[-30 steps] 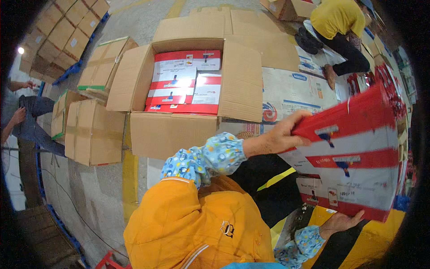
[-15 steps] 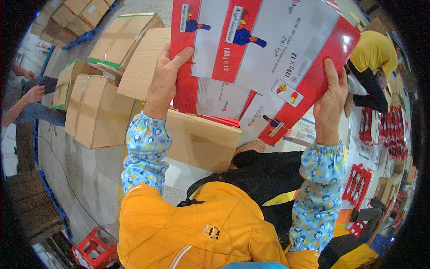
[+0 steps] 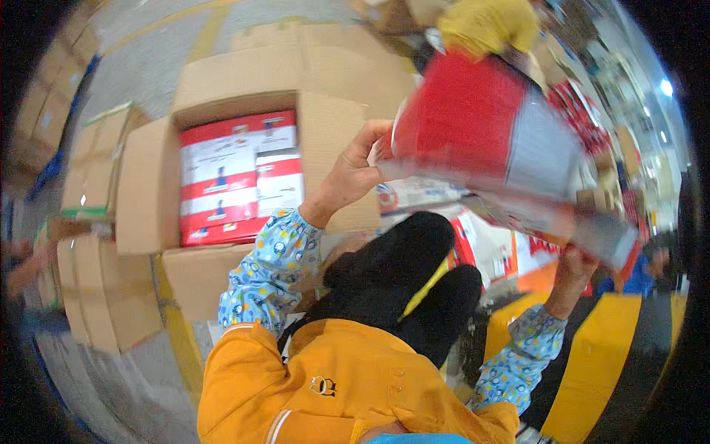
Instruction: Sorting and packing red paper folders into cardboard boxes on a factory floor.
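Red-and-white package [image 3: 470, 118] held up, grey floor [image 3: 151, 63], yellow line [image 3: 210, 35], open carton [image 3: 233, 109]

Red-and-white packs [image 3: 462, 122], orange shirt [image 3: 355, 362], blue sleeves [image 3: 270, 259] (multicolour-dotted).

2 sleeved hands [image 3: 349, 169] [image 3: 577, 268], 1 open filled carton [image 3: 148, 189]

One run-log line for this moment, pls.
left hand: holds red-and-white package by left end | right hand: holds its lower right | package: blurred | open carton: at left, packs inside
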